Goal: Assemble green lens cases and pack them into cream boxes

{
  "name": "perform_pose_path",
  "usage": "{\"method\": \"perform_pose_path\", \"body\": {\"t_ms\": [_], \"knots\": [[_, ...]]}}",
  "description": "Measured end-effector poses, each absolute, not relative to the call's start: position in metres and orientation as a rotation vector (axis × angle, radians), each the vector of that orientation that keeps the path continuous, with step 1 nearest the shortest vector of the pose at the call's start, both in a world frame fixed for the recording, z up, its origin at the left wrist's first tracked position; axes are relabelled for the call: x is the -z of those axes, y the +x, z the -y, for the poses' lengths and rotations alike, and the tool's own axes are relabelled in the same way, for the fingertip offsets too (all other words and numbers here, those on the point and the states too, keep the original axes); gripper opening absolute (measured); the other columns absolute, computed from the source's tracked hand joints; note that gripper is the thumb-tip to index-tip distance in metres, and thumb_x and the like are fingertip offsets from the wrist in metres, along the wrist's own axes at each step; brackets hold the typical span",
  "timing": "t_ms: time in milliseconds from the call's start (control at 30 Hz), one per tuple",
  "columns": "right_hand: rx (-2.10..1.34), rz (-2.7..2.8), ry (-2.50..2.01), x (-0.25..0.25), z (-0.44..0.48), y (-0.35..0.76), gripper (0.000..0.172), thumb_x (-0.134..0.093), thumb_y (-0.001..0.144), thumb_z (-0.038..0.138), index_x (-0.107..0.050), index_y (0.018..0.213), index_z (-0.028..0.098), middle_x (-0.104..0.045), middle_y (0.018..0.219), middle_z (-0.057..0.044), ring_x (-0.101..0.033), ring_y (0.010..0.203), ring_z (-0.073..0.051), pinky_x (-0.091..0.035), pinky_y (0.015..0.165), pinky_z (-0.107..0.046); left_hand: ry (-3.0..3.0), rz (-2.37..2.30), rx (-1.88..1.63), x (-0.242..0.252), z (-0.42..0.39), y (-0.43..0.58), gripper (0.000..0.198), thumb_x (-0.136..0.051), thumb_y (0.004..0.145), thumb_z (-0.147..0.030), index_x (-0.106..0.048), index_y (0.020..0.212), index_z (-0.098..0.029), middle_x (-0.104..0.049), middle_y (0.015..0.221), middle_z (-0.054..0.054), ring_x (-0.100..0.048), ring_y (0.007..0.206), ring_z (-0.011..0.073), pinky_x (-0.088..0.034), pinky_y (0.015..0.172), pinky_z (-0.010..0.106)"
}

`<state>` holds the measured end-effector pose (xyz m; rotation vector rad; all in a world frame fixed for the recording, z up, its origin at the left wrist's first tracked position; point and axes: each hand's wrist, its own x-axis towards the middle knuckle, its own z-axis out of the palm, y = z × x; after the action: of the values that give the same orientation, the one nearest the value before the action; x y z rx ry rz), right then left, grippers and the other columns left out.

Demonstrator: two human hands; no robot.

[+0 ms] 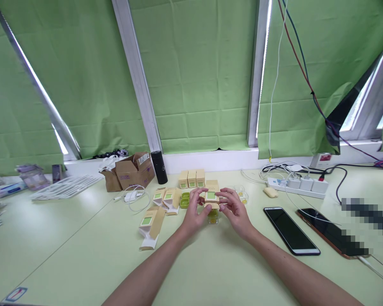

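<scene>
Between my two hands, above the table's middle, is a small tan carton [212, 196] with a green square on its face. My left hand [195, 210] grips its left side with thumb and fingers. On the right side my right hand [236, 211] has its fingertips against the same carton. Just below the carton stands a small clear container [213, 217] with yellow-green contents, its top partly covered. Green containers [184, 200] lie left of my left hand, and clear containers with yellow bits [241, 194] lie beyond my right hand.
Opened tan cartons [152, 223] with white flaps lie to the left. Closed cartons [192, 179] line up behind. A brown cardboard box [134, 172] and a black bottle [159, 167] stand at the back. Two phones [292, 230] and a power strip [296, 188] with cables occupy the right.
</scene>
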<state>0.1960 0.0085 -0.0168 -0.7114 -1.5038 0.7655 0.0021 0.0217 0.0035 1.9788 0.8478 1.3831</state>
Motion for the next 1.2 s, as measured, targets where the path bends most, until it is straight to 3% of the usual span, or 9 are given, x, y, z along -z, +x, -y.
{"method": "perform_pose_path", "body": {"t_ms": [700, 1200], "knots": [[-0.764, 1.527, -0.690, 0.0174, -0.0077, 0.1965, 0.033, -0.065, 0.096, 0.048, -0.069, 0.124, 0.032, -0.045, 0.140, -0.010, -0.069, 0.100, -0.021, -0.060, 0.091, -0.042, 1.947, -0.851, -1.406, -0.0009, -0.0229, 0.0013, 0.039, -0.063, 0.096, -0.042, -0.054, 0.131, -0.029, -0.049, 0.135, 0.009, -0.056, 0.112, 0.0242, -0.045, 0.100, 0.040], [-0.735, 1.508, -0.706, 0.0153, -0.0063, 0.1932, 0.035, -0.073, 0.091, 0.046, -0.070, 0.122, 0.031, -0.045, 0.139, -0.010, -0.069, 0.098, -0.020, -0.062, 0.088, -0.040, 1.968, -0.893, -1.433, -0.0031, -0.0213, 0.0040, 0.037, -0.063, 0.096, -0.045, -0.054, 0.128, -0.028, -0.050, 0.133, 0.009, -0.056, 0.110, 0.0234, -0.046, 0.097, 0.039]]}}
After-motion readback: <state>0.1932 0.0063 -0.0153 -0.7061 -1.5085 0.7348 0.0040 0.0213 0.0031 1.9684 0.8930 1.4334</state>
